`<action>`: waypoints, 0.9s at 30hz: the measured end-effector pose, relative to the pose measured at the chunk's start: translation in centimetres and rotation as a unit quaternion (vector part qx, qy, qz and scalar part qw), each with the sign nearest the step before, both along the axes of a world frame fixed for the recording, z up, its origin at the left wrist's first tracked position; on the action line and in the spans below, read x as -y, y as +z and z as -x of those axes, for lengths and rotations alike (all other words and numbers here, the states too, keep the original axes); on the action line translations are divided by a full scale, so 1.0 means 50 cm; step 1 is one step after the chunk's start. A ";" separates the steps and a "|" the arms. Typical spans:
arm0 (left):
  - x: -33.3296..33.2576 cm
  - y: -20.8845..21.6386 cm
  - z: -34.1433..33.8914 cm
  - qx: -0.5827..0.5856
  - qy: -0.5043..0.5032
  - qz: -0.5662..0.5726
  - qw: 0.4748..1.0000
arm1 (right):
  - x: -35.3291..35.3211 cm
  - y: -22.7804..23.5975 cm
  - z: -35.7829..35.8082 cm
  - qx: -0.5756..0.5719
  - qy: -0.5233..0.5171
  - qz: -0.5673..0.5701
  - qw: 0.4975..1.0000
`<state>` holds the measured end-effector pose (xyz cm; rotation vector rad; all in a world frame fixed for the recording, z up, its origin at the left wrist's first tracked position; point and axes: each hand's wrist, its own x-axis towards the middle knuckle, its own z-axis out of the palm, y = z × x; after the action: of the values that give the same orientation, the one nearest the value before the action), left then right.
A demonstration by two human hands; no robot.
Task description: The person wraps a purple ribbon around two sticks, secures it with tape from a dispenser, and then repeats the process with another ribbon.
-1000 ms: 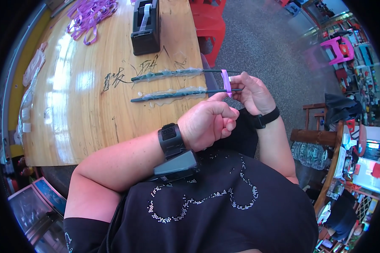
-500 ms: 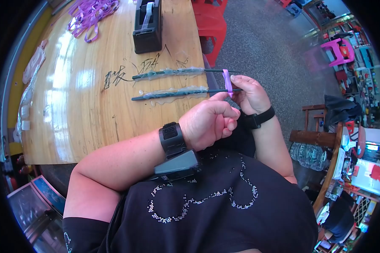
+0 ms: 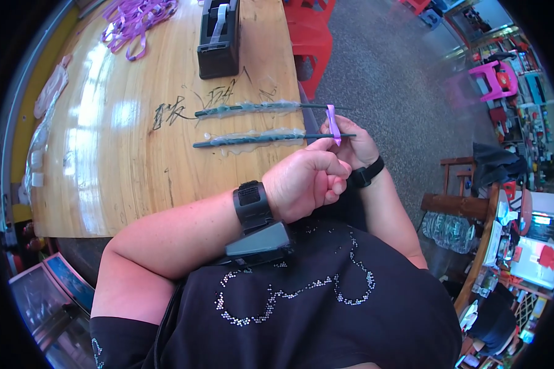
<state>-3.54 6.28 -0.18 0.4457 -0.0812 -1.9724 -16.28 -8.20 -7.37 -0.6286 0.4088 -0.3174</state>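
Observation:
Two thin dark green rods lie side by side, stuck to the wooden table with clear, lumpy glue, their right ends jutting past its edge. A purple ribbon spans both jutting ends. My right hand is closed at the ribbon from the right, its thumb and fingertips partly behind the ribbon and the nearer rod. From the near side my left hand has its fingers curled, with the forefinger reaching the ribbon's lower end below the nearer rod. The pinch itself is mostly hidden.
The wooden table carries a black tape dispenser and a heap of purple ribbons at its far side. Red plastic stools stand beyond its right edge. A wooden stool and a large clear bottle are at the right.
My right hand has shifted slightly down and left, its thumb sliding from the ribbon's right side to behind it. My left hand stays nearly in place.

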 end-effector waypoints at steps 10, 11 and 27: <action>-0.002 0.008 0.003 0.019 0.015 -0.016 1.000 | -0.013 -0.031 -0.020 0.095 0.022 -0.040 0.994; -0.002 0.008 0.003 0.019 0.016 -0.017 1.000 | -0.015 -0.032 -0.022 0.092 0.014 -0.039 0.995; -0.001 -0.004 -0.001 0.010 -0.001 0.005 1.000 | 0.001 -0.035 -0.012 0.073 0.052 -0.072 0.993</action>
<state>-3.50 6.33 -0.39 0.4588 -0.1038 -1.9684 -15.69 -8.27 -9.10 -0.4804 0.2544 -0.2318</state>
